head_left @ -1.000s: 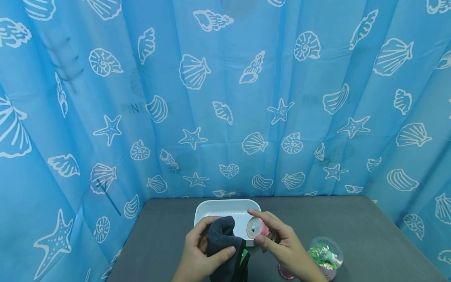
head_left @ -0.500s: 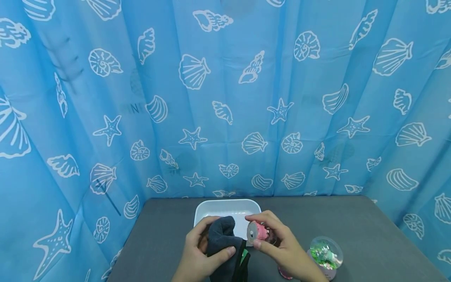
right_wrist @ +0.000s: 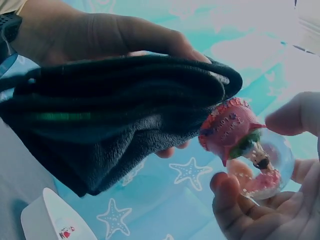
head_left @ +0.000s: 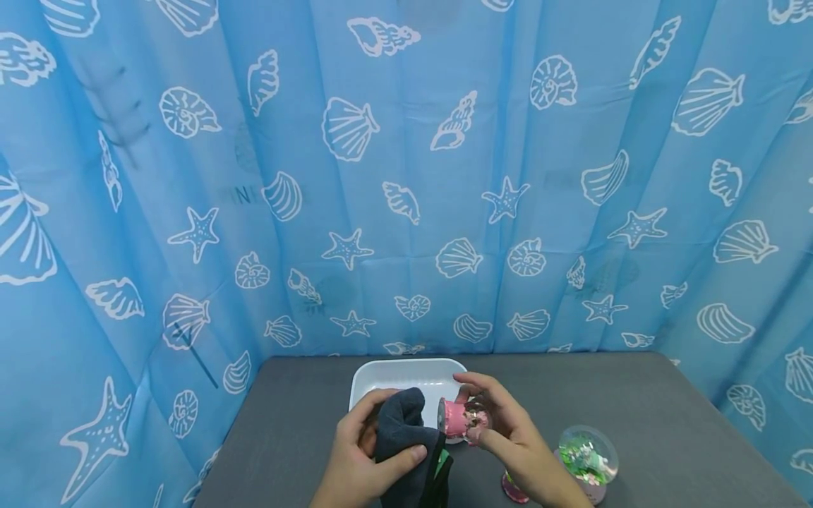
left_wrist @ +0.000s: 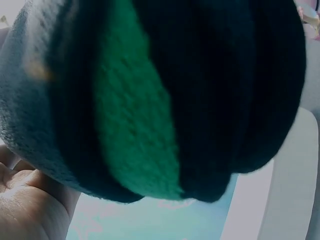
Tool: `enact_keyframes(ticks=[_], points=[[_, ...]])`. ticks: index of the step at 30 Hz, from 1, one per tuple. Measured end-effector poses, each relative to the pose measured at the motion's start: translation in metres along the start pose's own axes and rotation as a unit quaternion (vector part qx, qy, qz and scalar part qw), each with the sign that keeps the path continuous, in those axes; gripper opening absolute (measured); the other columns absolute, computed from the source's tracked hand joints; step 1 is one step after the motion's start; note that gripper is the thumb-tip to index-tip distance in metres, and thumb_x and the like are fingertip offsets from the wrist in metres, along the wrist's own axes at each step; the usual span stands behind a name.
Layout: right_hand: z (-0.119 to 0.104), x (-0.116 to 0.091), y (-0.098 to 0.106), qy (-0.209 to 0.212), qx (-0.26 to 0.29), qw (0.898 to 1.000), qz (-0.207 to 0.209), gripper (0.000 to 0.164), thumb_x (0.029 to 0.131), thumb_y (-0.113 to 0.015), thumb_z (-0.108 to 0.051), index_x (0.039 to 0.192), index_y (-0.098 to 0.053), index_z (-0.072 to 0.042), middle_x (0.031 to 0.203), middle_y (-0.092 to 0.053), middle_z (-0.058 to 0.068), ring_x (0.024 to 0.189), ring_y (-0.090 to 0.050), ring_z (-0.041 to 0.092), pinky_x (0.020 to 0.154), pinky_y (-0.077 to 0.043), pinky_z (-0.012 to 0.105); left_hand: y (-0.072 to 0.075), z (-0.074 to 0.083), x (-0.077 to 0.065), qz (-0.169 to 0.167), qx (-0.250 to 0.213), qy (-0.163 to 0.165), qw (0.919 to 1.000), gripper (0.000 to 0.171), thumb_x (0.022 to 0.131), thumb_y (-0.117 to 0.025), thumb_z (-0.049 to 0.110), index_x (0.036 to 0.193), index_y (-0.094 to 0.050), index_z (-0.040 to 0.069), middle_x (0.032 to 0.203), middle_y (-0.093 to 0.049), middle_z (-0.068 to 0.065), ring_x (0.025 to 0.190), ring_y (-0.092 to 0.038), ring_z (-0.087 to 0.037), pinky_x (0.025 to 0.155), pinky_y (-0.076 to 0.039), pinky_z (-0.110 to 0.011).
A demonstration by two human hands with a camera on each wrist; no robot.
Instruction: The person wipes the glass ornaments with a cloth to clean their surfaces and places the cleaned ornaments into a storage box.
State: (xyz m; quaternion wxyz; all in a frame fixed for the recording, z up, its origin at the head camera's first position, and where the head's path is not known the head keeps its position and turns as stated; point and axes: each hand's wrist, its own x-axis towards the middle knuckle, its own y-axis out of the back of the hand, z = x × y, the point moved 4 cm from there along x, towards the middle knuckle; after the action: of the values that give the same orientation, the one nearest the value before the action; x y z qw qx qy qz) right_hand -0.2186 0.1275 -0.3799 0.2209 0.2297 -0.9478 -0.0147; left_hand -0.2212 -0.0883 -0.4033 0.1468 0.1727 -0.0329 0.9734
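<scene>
My left hand (head_left: 375, 448) grips a folded dark grey cloth (head_left: 403, 437) with black edges and a strip of green. In the left wrist view, the cloth (left_wrist: 135, 100) covers most of the picture. A small snow globe (right_wrist: 250, 150) is held by its clear ball in my right hand (head_left: 508, 430). Its pink base points toward the cloth, and a little figure is inside the ball. In the right wrist view the base overlaps the cloth's edge; I cannot tell whether they touch. Fingers of my right hand (right_wrist: 270, 210) curl round the ball.
Behind the hands stands a white tray (head_left: 406, 367). At the right is another snow globe (head_left: 587, 458) with green glitter. A pink-rimmed object (head_left: 514, 488) is partly hidden by my right forearm. The grey table (head_left: 667, 423) ends at a blue shell-patterned curtain (head_left: 406, 212).
My right hand has turned the snow globe, so its underside no longer faces the head camera and the pink side of the base shows. My left hand and the cloth have barely moved.
</scene>
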Motion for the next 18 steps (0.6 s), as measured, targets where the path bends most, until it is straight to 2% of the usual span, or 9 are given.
enact_keyframes(ticks=[6,11,18], points=[[0.0004,0.0004,-0.0027,0.045,-0.011,0.998,0.036,0.061,0.091,-0.059,0.009,0.144,-0.032,-0.004,0.120,-0.050,0.020,0.101,-0.062,0.015,0.071,-0.059,0.031,0.0003,0.0012,-0.0005,0.017,0.002,0.001,0.9999,0.059,0.079,-0.081,0.008,0.132,-0.056,0.018,0.126,-0.060,-0.012,0.100,-0.068,-0.026,0.086,-0.060,-0.033],[-0.0026,0.0001,-0.0034,0.090,-0.010,0.995,0.037,0.049,0.088,-0.062,0.013,0.132,-0.041,0.003,0.122,-0.055,0.024,0.108,-0.063,0.019,0.077,-0.061,0.034,-0.0005,0.0027,0.0001,0.023,-0.001,-0.011,0.9997,0.063,0.076,-0.084,0.007,0.131,-0.056,0.016,0.127,-0.061,-0.010,0.105,-0.068,-0.027,0.087,-0.059,-0.033],[-0.0005,-0.0010,-0.0022,0.095,-0.006,0.995,0.035,0.039,0.088,-0.061,0.013,0.124,-0.050,0.002,0.124,-0.060,0.022,0.109,-0.066,0.022,0.076,-0.061,0.037,0.0005,0.0036,-0.0009,0.018,0.001,-0.023,0.9996,0.064,0.076,-0.084,0.007,0.133,-0.055,0.016,0.125,-0.062,-0.010,0.105,-0.067,-0.027,0.089,-0.059,-0.032]])
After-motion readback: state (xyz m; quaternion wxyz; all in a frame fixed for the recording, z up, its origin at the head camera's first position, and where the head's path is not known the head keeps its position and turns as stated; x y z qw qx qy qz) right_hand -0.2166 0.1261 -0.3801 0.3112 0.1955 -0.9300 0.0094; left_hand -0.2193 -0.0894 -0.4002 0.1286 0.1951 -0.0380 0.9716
